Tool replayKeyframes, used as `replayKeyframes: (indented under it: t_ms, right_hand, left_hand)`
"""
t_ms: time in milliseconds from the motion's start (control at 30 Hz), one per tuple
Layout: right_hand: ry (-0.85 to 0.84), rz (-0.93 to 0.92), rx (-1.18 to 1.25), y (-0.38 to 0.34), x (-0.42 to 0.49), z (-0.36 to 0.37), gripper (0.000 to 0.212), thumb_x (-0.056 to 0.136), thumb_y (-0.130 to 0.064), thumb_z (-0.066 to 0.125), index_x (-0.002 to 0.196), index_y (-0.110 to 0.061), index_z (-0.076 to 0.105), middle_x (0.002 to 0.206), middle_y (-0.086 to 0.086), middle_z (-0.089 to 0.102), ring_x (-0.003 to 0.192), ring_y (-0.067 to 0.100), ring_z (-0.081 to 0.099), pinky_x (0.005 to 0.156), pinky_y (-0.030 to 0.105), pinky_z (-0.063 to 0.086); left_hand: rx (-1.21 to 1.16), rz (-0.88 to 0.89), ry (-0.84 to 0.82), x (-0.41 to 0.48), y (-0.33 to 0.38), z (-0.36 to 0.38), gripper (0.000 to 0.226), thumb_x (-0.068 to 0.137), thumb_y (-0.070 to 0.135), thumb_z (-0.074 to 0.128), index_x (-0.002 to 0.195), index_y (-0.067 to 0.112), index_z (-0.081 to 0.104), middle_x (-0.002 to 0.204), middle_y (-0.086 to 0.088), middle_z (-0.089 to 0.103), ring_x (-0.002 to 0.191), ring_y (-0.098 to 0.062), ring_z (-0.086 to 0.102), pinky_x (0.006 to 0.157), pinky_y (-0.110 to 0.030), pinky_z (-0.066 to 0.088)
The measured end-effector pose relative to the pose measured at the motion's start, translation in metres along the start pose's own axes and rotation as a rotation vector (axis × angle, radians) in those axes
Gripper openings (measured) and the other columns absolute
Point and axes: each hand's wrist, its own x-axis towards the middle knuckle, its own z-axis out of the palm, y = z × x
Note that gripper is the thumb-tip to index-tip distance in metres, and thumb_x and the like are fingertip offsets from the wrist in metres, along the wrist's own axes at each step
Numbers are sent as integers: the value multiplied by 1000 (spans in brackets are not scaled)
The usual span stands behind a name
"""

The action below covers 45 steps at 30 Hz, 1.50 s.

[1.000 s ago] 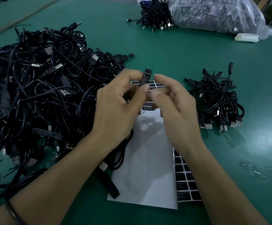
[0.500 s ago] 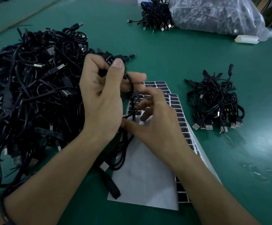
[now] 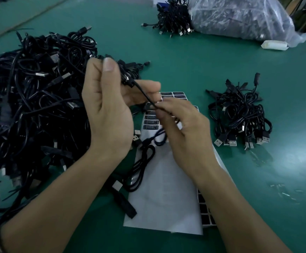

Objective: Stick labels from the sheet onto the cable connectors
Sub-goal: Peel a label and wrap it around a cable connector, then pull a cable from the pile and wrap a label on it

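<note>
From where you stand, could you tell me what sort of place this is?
Probably a factory packing bench: a heap of black USB cables, a label sheet, a plastic bag of more cables.

Left hand (image 3: 108, 99) raised, thumb pointing up, nail toward camera, fingers curled round one end of a cable (image 3: 145, 94). Right hand (image 3: 183, 128) lower, just beside it, back up, thumb and forefinger pinching the same cable. Forearms enter from the bottom corners, converging; wrists apart.
</note>
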Motion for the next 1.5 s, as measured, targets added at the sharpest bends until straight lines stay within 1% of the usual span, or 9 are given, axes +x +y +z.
replayKeyframes:
  t_ms: [167, 300, 500, 600, 700, 800, 1000, 1167, 1500]
  right_hand:
    - [235, 148, 92, 6, 10, -20, 22, 99, -25, 61, 117, -31, 71, 76, -18, 69, 63, 3, 62, 57, 19, 52]
    - [340, 329, -26, 18, 22, -53, 20, 98, -26, 62, 86, -39, 73, 58, -19, 66, 46, -3, 50, 46, 8, 39]
    - [294, 586, -339, 35, 41, -108, 37, 92, -26, 51, 85, 7, 66, 82, 31, 66, 55, 32, 39, 37, 22, 36]
    - [260, 675, -413, 42, 45, -119, 35, 98, -25, 49, 94, 6, 64, 76, 24, 61, 76, 31, 53, 59, 29, 46]
    - [227, 678, -520, 42, 42, -116, 47, 101, -25, 49, 143, -4, 47, 123, 24, 57, 126, 37, 44, 100, 41, 40]
    - [250, 516, -597, 28, 33, -94, 50, 98, -28, 55, 145, -13, 48, 139, 20, 41, 128, 35, 37, 95, 31, 32]
    - [90, 191, -559, 12, 22, -37, 24, 96, -26, 59, 115, -16, 68, 109, 7, 52, 102, 25, 51, 82, 25, 31]
    - [-120, 269, -488, 28, 7, -33, 17, 96, -24, 58, 102, -19, 73, 95, 1, 64, 84, 18, 55, 73, 30, 39]
    - [-191, 303, -459, 30, -6, -33, 21, 98, -29, 57, 112, -21, 71, 94, -2, 60, 92, 17, 55, 78, 30, 43]
  left_hand:
    - [137, -108, 21, -1, -2, -2, 20, 104, 22, 36, 96, 17, 53, 80, -6, 76, 73, -23, 73, 65, -29, 55]
    - [641, -28, -400, -14, -9, 0, 27, 91, 43, 56, 84, 19, 66, 76, 10, 71, 73, -12, 66, 65, -37, 55]
    - [1221, 79, -954, -15, -4, -1, 76, 73, 88, 28, 101, 33, 72, 103, 17, 72, 103, -9, 62, 94, -36, 46]
    - [1266, 28, -1100, -18, -5, 0, 94, 69, 93, 17, 124, 35, 66, 131, 17, 65, 127, -4, 53, 117, -34, 27]
    - [1228, -26, -1159, -21, -7, -1, 100, 70, 94, 15, 145, 38, 49, 156, 21, 39, 146, 2, 29, 125, -37, 7]
    - [1251, -33, -1222, -23, -13, -3, 100, 72, 94, 23, 155, 39, 28, 164, 21, 20, 151, 2, 11, 125, -39, -4]
    - [1298, 72, -1121, -21, -13, -4, 79, 81, 83, 46, 145, 37, 47, 156, 18, 40, 145, -5, 31, 123, -34, 9]
    - [1433, 347, -597, -10, -2, -4, 17, 92, 31, 57, 93, 24, 73, 98, 6, 72, 99, -23, 63, 89, -38, 44]
    - [1918, 88, -384, 7, 4, -22, 41, 93, 19, 61, 133, 25, 52, 131, 2, 58, 122, -27, 48, 100, -41, 29]
